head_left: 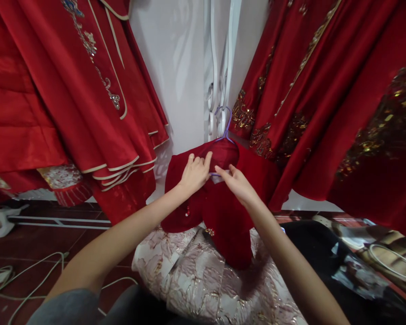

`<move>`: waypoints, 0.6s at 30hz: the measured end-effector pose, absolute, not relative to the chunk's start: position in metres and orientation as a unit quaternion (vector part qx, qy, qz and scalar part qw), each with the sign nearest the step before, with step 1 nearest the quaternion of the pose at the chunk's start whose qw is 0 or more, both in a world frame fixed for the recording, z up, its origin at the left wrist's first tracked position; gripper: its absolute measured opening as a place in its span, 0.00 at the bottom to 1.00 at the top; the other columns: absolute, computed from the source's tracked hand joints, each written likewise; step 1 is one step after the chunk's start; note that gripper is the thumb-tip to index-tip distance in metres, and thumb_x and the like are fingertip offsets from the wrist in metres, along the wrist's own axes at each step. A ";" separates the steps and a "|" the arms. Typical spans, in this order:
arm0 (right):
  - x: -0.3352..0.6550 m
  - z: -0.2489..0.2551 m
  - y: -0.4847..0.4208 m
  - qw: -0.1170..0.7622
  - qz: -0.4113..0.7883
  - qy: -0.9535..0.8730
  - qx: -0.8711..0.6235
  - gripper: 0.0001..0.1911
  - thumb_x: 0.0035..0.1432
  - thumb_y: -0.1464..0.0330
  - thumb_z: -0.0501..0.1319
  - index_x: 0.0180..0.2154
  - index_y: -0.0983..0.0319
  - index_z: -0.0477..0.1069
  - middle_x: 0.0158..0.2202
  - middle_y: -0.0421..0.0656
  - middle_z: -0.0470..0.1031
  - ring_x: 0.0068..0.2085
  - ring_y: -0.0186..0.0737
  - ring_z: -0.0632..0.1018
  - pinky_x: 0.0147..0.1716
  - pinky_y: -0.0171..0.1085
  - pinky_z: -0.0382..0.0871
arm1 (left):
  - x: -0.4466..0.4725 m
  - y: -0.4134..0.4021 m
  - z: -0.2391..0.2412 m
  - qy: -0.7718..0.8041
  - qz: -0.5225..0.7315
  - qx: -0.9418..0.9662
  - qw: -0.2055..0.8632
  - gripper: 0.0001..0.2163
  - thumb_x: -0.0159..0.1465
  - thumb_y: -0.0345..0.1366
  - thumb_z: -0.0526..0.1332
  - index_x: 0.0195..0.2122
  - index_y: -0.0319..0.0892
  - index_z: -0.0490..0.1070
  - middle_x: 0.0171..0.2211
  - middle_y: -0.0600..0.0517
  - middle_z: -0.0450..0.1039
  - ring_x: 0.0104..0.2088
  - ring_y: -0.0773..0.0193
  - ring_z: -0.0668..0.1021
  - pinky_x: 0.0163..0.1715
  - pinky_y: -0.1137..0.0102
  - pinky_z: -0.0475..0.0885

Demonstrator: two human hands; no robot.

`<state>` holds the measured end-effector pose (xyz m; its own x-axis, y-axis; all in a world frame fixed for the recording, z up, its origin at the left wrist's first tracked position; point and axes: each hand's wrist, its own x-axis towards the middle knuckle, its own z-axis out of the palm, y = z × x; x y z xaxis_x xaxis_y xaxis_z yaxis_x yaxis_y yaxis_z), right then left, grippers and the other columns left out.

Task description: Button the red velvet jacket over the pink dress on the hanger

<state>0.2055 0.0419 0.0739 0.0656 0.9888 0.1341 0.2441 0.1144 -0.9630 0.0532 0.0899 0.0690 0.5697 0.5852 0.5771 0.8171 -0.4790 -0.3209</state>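
A dark red velvet garment (pixel 228 212), short and cape-like, hangs from a thin purple hanger (pixel 227 128) in front of me. My left hand (pixel 196 175) grips the left side of its neckline, the index finger raised and the thumb hidden. At the right side of the neckline, my right hand (pixel 238 183) is closed on the fabric, its thumb pointing left. The hanger's lower bar and a pale label (pixel 218 178) show between my hands. A jewelled ornament (pixel 209 232) and a small beaded pendant (pixel 187 211) decorate the front.
Red gowns (pixel 122 135) with pale piping hang at left; red gowns with gold sequins (pixel 368 131) hang at right. Pale floral brocade (pixel 203 280) lies beneath the garment. White cables (pixel 37 280) cross the floor at left. A black item (pixel 311 248) with clear plastic lies at right.
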 end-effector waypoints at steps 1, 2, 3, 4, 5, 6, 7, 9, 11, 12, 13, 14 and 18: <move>0.207 0.072 0.041 0.472 0.341 -0.563 -0.587 0.46 0.54 0.49 0.58 0.62 0.73 0.50 0.61 0.60 0.60 0.64 0.55 0.59 0.62 0.48 0.53 | 0.050 0.090 0.071 -0.438 -0.198 -0.825 0.298 0.27 0.63 0.27 0.51 0.64 0.30 0.49 0.35 0.42 0.73 0.40 0.53 0.74 0.53 0.54 0.58; 0.212 0.070 0.039 0.460 0.294 -0.565 -0.619 0.46 0.53 0.48 0.59 0.61 0.73 0.51 0.60 0.62 0.60 0.64 0.57 0.58 0.62 0.50 0.52 | 0.047 0.090 0.075 -0.451 -0.196 -0.815 0.305 0.28 0.63 0.24 0.48 0.65 0.31 0.47 0.35 0.43 0.73 0.40 0.54 0.74 0.53 0.55 0.59; 0.219 0.070 0.037 0.453 0.246 -0.571 -0.639 0.45 0.52 0.48 0.59 0.60 0.73 0.53 0.59 0.64 0.60 0.63 0.60 0.59 0.61 0.52 0.53 | 0.043 0.090 0.080 -0.461 -0.194 -0.808 0.311 0.29 0.62 0.21 0.46 0.66 0.32 0.45 0.34 0.43 0.72 0.40 0.54 0.74 0.52 0.55 0.60; 0.227 0.070 0.035 0.448 0.201 -0.579 -0.651 0.42 0.52 0.49 0.59 0.57 0.73 0.56 0.57 0.66 0.61 0.62 0.62 0.61 0.60 0.53 0.55 | 0.039 0.091 0.086 -0.468 -0.192 -0.803 0.316 0.30 0.62 0.20 0.44 0.67 0.33 0.44 0.34 0.44 0.72 0.40 0.55 0.73 0.51 0.56 0.60; 0.237 0.072 0.035 0.442 0.157 -0.586 -0.660 0.39 0.52 0.50 0.59 0.55 0.72 0.58 0.56 0.66 0.63 0.60 0.63 0.63 0.58 0.54 0.56 | 0.036 0.092 0.092 -0.473 -0.189 -0.798 0.322 0.30 0.62 0.19 0.43 0.67 0.34 0.42 0.34 0.43 0.71 0.40 0.55 0.73 0.51 0.56 0.61; 0.246 0.074 0.035 0.430 0.121 -0.595 -0.668 0.36 0.53 0.51 0.59 0.53 0.72 0.59 0.54 0.66 0.64 0.58 0.63 0.65 0.57 0.55 0.58 | 0.033 0.093 0.097 -0.475 -0.186 -0.795 0.328 0.31 0.62 0.19 0.43 0.68 0.35 0.42 0.35 0.43 0.71 0.41 0.55 0.73 0.51 0.56 0.61; 0.255 0.077 0.037 0.409 0.091 -0.605 -0.677 0.34 0.53 0.53 0.59 0.52 0.72 0.60 0.53 0.65 0.65 0.57 0.63 0.66 0.56 0.55 0.59 | 0.030 0.094 0.102 -0.476 -0.184 -0.793 0.333 0.31 0.62 0.19 0.43 0.68 0.36 0.41 0.37 0.42 0.71 0.42 0.54 0.73 0.51 0.55 0.61; 0.270 0.084 0.042 0.354 0.048 -0.621 -0.697 0.32 0.53 0.56 0.60 0.51 0.72 0.60 0.51 0.65 0.66 0.56 0.62 0.67 0.55 0.53 0.60 | 0.026 0.097 0.107 -0.470 -0.184 -0.791 0.345 0.31 0.62 0.19 0.43 0.68 0.37 0.41 0.41 0.40 0.70 0.45 0.53 0.72 0.52 0.54 0.61; 0.282 0.092 0.048 0.308 0.019 -0.629 -0.714 0.31 0.52 0.57 0.60 0.51 0.73 0.61 0.50 0.64 0.66 0.55 0.61 0.68 0.53 0.50 0.62 | 0.024 0.099 0.108 -0.457 -0.190 -0.791 0.359 0.32 0.62 0.19 0.44 0.68 0.41 0.42 0.47 0.39 0.67 0.48 0.52 0.70 0.53 0.53 0.60; 0.287 0.095 0.050 0.297 0.004 -0.632 -0.716 0.30 0.53 0.58 0.60 0.51 0.73 0.61 0.50 0.64 0.67 0.54 0.60 0.69 0.53 0.49 0.62 | 0.022 0.099 0.107 -0.453 -0.196 -0.790 0.365 0.32 0.62 0.19 0.44 0.68 0.43 0.43 0.51 0.39 0.65 0.50 0.51 0.69 0.54 0.52 0.59; 0.292 0.098 0.051 0.293 -0.012 -0.636 -0.714 0.30 0.53 0.58 0.59 0.51 0.73 0.62 0.49 0.63 0.67 0.54 0.59 0.69 0.52 0.48 0.63 | 0.021 0.100 0.106 -0.453 -0.202 -0.787 0.367 0.31 0.62 0.20 0.44 0.67 0.44 0.44 0.54 0.39 0.62 0.52 0.50 0.68 0.54 0.52 0.58; 0.297 0.101 0.052 0.293 -0.031 -0.640 -0.710 0.29 0.54 0.58 0.59 0.51 0.73 0.62 0.49 0.63 0.67 0.53 0.58 0.69 0.52 0.47 0.63 | 0.019 0.100 0.105 -0.458 -0.211 -0.783 0.363 0.31 0.62 0.20 0.44 0.67 0.44 0.45 0.57 0.38 0.59 0.53 0.49 0.67 0.55 0.52 0.58; 0.313 0.102 0.052 0.257 -0.086 -0.640 -0.719 0.31 0.55 0.59 0.58 0.54 0.73 0.61 0.51 0.63 0.66 0.55 0.59 0.67 0.52 0.48 0.63 | 0.005 0.103 0.100 -0.525 -0.245 -0.762 0.288 0.27 0.61 0.23 0.50 0.63 0.38 0.53 0.57 0.37 0.60 0.54 0.46 0.67 0.51 0.56 0.63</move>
<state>0.3134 0.0520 0.1025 0.1671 0.8759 0.4527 0.9646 -0.0501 -0.2590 0.0053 0.1029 0.1001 0.3280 0.6588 0.6770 0.9420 -0.2821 -0.1819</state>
